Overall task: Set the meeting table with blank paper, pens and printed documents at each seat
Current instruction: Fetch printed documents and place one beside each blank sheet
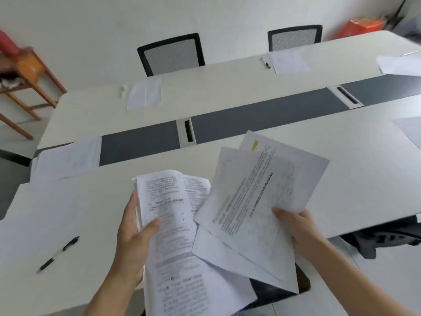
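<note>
My left hand (134, 233) grips a thick stack of printed documents (173, 242) by its left edge, thumb on the top page. My right hand (293, 224) pinches a few separate printed sheets (257, 195), fanned out and held above the white meeting table (341, 156). A black pen (59, 254) lies on a blank sheet (38, 226) at the near left seat. Across the table, blank paper (144, 93) with a pale pen (122, 90) lies at one seat, and paper (289, 61) with a pen (265, 62) at another.
Two black mesh chairs (172, 53) (295, 38) stand behind the far side. More paper lies at the left end (68, 158) and the right edge (401, 65). A dark strip with cable slots (188, 131) runs down the table's middle. A wooden stool (25, 71) stands far left.
</note>
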{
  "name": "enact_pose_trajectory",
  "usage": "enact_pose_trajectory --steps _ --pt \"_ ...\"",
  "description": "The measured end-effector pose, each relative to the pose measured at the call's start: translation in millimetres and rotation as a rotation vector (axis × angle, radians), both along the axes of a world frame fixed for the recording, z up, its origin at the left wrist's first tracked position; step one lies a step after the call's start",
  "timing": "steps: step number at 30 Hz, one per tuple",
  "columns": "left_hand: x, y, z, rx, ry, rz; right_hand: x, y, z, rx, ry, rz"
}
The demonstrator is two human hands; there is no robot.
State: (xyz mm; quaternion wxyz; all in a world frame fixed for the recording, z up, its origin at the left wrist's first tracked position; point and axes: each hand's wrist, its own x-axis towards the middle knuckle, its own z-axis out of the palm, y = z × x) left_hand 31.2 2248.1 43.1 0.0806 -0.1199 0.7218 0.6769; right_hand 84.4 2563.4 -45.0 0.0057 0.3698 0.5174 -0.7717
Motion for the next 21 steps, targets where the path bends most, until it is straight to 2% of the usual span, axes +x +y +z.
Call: enact_pose_trajectory --steps 5,10,13,17,21 --pt "-34 -72 2 -0.03 -0.09 0.083 -85 10 4 0.146 0.017 0.04" --pt "-54 -130 -1 -0.071 -0.159 0.202 -154 -39 -49 0.246 -0.242 0.21" --pt "-63 -154 -5 -0.025 -0.19 0.203 -169 -78 -81 0.408 -0.381 0.365" --pt "-75 -166 -14 0.052 -0.232 0.155 -173 -108 -104 0.543 -0.449 0.394" --pt "-90 -153 -18 0.144 -0.253 0.066 -166 -107 -101 0.664 -0.521 0.482"
